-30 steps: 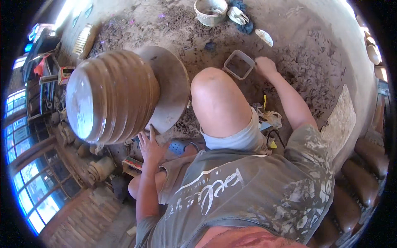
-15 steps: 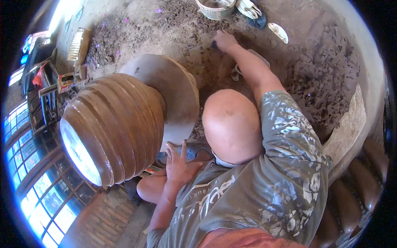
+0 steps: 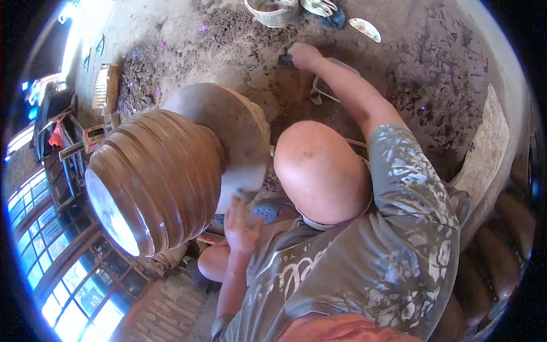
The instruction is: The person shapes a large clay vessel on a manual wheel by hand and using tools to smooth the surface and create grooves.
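A large ribbed brown clay pot (image 3: 159, 182) with a wet sheen stands on a round potter's wheel head (image 3: 242, 122) to my left. My left hand (image 3: 240, 229) is beside the wheel's near edge, over my leg, fingers spread and slightly blurred, holding nothing. My right arm stretches past my knee to the far floor. There my right hand (image 3: 305, 56) is closed on a small dark flat piece (image 3: 285, 59), whose end sticks out from the fingers. I cannot tell what the piece is made of.
Beyond my right hand stand a pale bucket (image 3: 274, 16), a white-and-blue cloth bundle (image 3: 322, 8) and a white oval piece (image 3: 365, 29). Lumpy clay (image 3: 433, 108) covers the floor at right. A brush-like item (image 3: 105, 88) lies far left. Rounded brown pots (image 3: 484, 262) line the lower right.
The whole view has shifted a little. The dark piece now shows more clearly at my right fingers. My left fingers have moved slightly and are still apart.
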{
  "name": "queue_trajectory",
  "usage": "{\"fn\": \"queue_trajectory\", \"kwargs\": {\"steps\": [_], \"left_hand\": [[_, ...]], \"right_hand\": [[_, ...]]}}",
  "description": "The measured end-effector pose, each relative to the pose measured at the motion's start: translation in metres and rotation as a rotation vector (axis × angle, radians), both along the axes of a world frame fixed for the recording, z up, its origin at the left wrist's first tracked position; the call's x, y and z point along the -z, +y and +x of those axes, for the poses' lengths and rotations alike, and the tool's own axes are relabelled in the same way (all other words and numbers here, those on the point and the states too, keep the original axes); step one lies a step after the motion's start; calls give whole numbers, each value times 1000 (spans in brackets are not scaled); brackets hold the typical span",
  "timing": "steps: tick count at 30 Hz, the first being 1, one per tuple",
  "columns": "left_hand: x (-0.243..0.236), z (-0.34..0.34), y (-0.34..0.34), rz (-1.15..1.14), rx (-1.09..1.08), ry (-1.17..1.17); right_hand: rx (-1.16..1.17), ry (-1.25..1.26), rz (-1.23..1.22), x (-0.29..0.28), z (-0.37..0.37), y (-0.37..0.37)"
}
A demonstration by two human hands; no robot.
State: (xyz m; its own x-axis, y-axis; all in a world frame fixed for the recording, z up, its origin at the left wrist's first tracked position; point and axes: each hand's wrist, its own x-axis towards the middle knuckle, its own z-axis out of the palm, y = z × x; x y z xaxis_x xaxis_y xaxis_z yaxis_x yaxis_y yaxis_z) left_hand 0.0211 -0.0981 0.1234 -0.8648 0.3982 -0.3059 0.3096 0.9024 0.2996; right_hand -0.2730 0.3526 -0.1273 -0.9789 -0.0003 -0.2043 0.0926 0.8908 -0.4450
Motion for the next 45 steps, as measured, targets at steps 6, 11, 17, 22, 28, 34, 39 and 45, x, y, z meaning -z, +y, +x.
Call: {"fn": "queue_trajectory", "kwargs": {"steps": [6,11,17,22,28,34,39,45], "left_hand": [[-25,1,-3,-191,-369,-202],[-13,11,7,-99,-167,-100],[-16,31,12,-83,-54,-165],[-17,13,18,-1,180,-127],[-6,12,22,-1,283,-104],[-22,20,60,-125,339,-82],[35,-23,81,236,333,-276],[-44,7,85,-38,370,-177]], "right_hand": [[-78,29,77,21,-31,-25],[26,2,-34,15,-28,-1],[515,15,-684,-44,66,52],[1041,220,-1209,-137,251,150],[1106,545,-1189,-214,529,231],[1556,65,-793,-186,756,218],[1227,-512,208,63,934,265],[1888,-215,-483,119,851,238]]}}
